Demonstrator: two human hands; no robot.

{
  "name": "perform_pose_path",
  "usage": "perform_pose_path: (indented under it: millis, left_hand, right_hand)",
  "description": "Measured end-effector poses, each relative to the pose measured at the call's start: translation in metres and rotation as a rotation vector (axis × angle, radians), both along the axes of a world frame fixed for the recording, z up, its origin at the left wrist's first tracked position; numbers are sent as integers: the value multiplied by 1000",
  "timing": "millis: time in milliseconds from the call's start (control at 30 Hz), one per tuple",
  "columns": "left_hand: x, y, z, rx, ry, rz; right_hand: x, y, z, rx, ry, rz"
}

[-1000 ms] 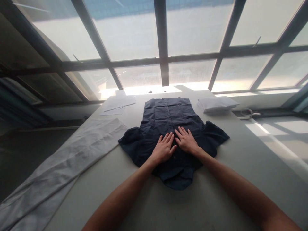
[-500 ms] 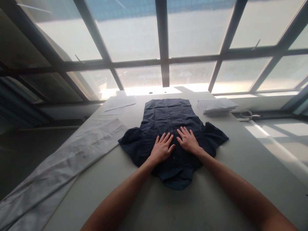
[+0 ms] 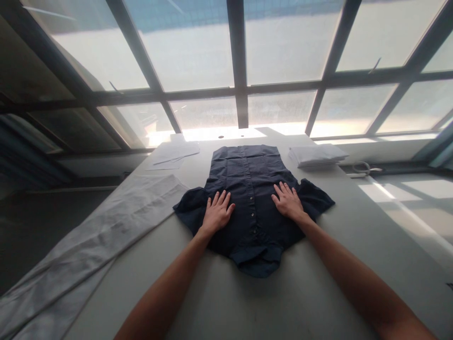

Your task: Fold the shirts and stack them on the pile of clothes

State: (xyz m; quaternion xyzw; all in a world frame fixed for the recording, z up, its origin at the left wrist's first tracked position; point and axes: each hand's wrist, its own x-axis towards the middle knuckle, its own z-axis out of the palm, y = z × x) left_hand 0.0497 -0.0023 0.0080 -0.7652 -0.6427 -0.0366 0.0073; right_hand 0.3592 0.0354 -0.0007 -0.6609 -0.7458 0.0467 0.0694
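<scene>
A dark navy short-sleeved button-up shirt [image 3: 244, 172] lies front side up on the white table [image 3: 304, 293], its collar toward me and its hem toward the window. Several small buttons run down its middle. My left hand [image 3: 216, 211] rests flat on the left part of the shirt near the sleeve, fingers spread. On the opposite side, my right hand [image 3: 287, 202] lies flat on the cloth close to the other sleeve, its fingers also apart. Neither hand grips the fabric.
Long white cloth [image 3: 106, 241] lies along the table's left side. Loose white sheets [image 3: 173, 155] are at the back left, and a folded white stack [image 3: 316, 155] sits at the back right. A framed window [image 3: 240, 61] rises behind the table.
My hands have slid apart over the shirt, the left one to the left and the right one slightly to the right. The button line between them now shows.
</scene>
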Motion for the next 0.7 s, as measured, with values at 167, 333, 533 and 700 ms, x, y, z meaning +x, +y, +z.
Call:
perform_pose_path:
  millis: [167,333,533,700]
  left_hand:
    - [-15,8,-1,24,12,76]
    - [-21,12,-1,44,19,111]
    - [-18,11,0,67,7,112]
    - [-16,10,0,78,7,116]
  right_hand:
    - [4,2,-2,36,-9,-40]
    - [3,1,-2,51,10,-45]
    - [2,1,0,58,28,-54]
    - [-2,0,1,76,39,-62]
